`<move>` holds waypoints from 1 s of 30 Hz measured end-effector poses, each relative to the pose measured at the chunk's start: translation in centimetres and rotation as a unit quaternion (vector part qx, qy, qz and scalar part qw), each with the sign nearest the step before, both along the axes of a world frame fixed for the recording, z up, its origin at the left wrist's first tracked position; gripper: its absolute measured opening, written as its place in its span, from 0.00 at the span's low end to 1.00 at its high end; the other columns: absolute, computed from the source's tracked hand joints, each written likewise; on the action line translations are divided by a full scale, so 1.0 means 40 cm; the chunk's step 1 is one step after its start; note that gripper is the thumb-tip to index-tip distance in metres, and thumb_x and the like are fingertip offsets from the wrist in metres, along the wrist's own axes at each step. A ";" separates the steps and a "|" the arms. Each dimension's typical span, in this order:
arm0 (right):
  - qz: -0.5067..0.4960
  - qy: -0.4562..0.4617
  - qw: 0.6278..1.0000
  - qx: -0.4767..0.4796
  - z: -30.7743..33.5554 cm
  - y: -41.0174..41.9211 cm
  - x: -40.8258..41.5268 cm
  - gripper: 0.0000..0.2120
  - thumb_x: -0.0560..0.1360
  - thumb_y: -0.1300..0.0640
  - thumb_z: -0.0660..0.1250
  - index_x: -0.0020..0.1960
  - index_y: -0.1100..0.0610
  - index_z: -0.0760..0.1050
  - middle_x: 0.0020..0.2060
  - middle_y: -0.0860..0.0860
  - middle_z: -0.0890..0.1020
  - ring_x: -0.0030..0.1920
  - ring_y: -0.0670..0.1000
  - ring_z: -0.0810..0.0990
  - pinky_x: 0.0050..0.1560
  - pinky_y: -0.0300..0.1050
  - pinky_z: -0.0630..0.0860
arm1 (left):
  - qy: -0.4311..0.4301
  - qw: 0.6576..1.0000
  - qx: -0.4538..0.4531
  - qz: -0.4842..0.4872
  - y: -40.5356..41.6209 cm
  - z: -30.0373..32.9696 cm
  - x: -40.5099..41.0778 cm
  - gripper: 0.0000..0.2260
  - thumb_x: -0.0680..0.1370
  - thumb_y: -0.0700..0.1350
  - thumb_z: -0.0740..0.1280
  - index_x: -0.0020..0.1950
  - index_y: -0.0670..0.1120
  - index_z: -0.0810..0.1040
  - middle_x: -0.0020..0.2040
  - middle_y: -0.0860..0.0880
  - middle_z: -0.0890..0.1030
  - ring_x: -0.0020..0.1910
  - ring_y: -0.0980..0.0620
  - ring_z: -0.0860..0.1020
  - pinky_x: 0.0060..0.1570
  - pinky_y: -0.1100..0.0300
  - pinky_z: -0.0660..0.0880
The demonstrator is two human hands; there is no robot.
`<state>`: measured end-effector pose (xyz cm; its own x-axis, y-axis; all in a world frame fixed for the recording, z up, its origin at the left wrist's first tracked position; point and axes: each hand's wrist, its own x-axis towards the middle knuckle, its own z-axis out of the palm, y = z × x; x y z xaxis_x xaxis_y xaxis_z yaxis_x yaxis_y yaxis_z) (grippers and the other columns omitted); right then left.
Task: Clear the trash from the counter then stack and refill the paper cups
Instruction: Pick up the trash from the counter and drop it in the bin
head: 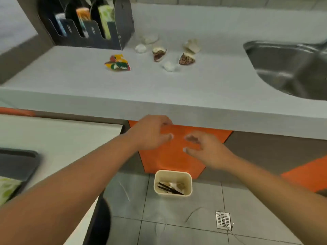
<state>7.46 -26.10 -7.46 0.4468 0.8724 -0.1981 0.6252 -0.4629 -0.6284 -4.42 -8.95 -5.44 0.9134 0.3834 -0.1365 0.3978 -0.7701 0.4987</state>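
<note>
Trash lies scattered on the grey counter (70,82): a colourful crumpled wrapper (117,63), two crushed patterned paper cups (159,53) (187,59), a crushed beige cup (192,45) and several white paper wads (169,66) (141,48) (150,38). Below the counter edge, a cream trash bin (173,183) stands on the floor with dark sticks and scraps inside. My left hand (152,132) and my right hand (203,147) hover above the bin, in front of the orange cabinet panel (169,156). Both hands are empty with fingers spread.
A black divided organizer (88,27) with packets stands at the counter's back left. A steel sink (292,68) is set in at the right. A dark tray (16,165) with a green-patterned packet (7,189) sits on a lower white surface at left. A floor drain (223,220) lies at lower right.
</note>
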 end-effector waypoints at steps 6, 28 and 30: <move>-0.032 -0.051 0.996 0.072 0.203 0.054 0.034 0.18 0.76 0.50 0.69 0.65 0.52 0.74 0.61 0.46 0.78 0.60 0.46 0.76 0.59 0.41 0.72 | -0.072 0.997 0.023 0.020 0.089 0.194 -0.008 0.22 0.77 0.54 0.70 0.69 0.50 0.74 0.66 0.51 0.78 0.64 0.55 0.75 0.55 0.66 0.67; 0.035 -0.080 0.994 0.061 0.197 0.523 0.611 0.31 0.72 0.55 0.73 0.71 0.53 0.66 0.69 0.51 0.70 0.69 0.52 0.68 0.61 0.40 0.66 | 0.029 0.997 0.054 0.042 0.376 0.069 0.469 0.32 0.76 0.60 0.68 0.77 0.54 0.64 0.78 0.50 0.63 0.77 0.47 0.58 0.73 0.53 0.56; 0.082 -0.072 0.993 0.038 0.181 0.559 0.638 0.35 0.71 0.55 0.74 0.73 0.52 0.64 0.71 0.51 0.69 0.71 0.52 0.66 0.66 0.45 0.67 | 0.016 0.996 0.069 0.045 0.392 0.057 0.474 0.26 0.76 0.61 0.67 0.73 0.54 0.71 0.73 0.50 0.69 0.73 0.46 0.63 0.71 0.53 0.60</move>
<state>32.99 -3.73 -0.24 0.3172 0.9455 -0.0737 0.7744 -0.3031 -0.5554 14.55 6.72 -3.18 0.8703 0.4809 -0.1061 0.4828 -0.7905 0.3769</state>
